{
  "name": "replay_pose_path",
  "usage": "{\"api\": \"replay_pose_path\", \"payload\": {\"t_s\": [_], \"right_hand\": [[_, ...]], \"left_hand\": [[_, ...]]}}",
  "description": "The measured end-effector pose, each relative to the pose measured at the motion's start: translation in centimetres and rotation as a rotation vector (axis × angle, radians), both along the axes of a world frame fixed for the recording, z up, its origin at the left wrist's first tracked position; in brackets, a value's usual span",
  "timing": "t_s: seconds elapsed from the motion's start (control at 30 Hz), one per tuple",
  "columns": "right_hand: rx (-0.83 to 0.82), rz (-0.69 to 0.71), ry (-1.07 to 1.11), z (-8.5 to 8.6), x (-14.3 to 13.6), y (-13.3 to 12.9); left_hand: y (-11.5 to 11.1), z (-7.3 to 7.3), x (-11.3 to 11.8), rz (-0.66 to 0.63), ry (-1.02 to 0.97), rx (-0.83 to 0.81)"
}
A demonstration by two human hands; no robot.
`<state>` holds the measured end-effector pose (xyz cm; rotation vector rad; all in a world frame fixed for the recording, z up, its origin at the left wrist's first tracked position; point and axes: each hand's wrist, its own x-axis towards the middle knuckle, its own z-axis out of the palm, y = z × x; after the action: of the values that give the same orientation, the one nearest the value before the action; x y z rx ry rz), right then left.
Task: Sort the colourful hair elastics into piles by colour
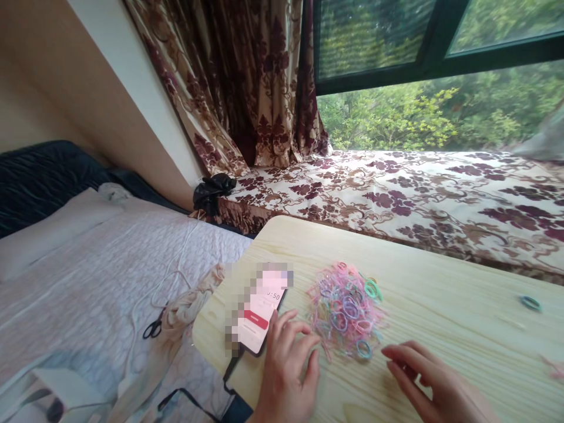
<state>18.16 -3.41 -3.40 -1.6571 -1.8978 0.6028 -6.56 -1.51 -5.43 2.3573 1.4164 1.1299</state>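
Along the left side of the tabletop [440, 282] runs the bed [88, 258], the largest thing here; past the far edge lies a window ledge [374, 188] under a flowered cover. The tabletop itself comes next, its far-left corner rounded.

Over its near part are the two hands. The left hand [288, 364] has its fingers loosely spread, the index finger beside the phone's right edge and the others reaching toward the heap; whether it touches either, I cannot tell. The right hand [434, 376] is apart from the heap on its right, thumb and index tips close together; whether anything is pinched there cannot be made out.

The heap of hair bands [346, 308] sits well in from the far edge, pink, purple and clear all mixed. The phone [259, 320] lies just inside the left edge, its screen lit.

Smallest are the loose pieces: a dark teal band [530, 304] near the far edge, toward the right, and a pinkish bit [554, 368] farther right. With so little lying apart and nearly everything still mingled, the handling looks barely begun, most bands remaining in the heap.
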Motion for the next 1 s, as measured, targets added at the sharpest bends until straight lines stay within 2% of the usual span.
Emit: {"api": "replay_pose_path", "payload": {"t_s": [0.17, 0.27, 0.37, 0.5, 0.67, 1.0], "right_hand": [[-0.020, -0.202, 0.076, 1.0, 2.3, 5.0], [0.002, -0.257, 0.110, 1.2, 2.6, 7.9], [0.043, -0.277, 0.139, 0.6, 2.4, 9.7], [0.121, -0.366, 0.176, -0.4, 2.1, 10.5], [0.134, -0.434, 0.222, -1.0, 1.9, 10.4], [0.104, -0.458, 0.271, -0.6, 1.8, 10.3]], "left_hand": [[0.1, -0.1, 1.3, -0.038, -0.001, 0.045], [0.1, -0.2, 1.9, -0.013, -0.020, 0.037], [0.1, -0.4, 2.0, 0.026, -0.047, 0.012], [0.3, -0.8, 1.6, 0.044, -0.033, 0.017], [0.7, -1.2, 1.0, -0.025, 0.061, 0.017], [-0.2, -0.1, 1.8, 0.071, 0.216, -0.114]]}}
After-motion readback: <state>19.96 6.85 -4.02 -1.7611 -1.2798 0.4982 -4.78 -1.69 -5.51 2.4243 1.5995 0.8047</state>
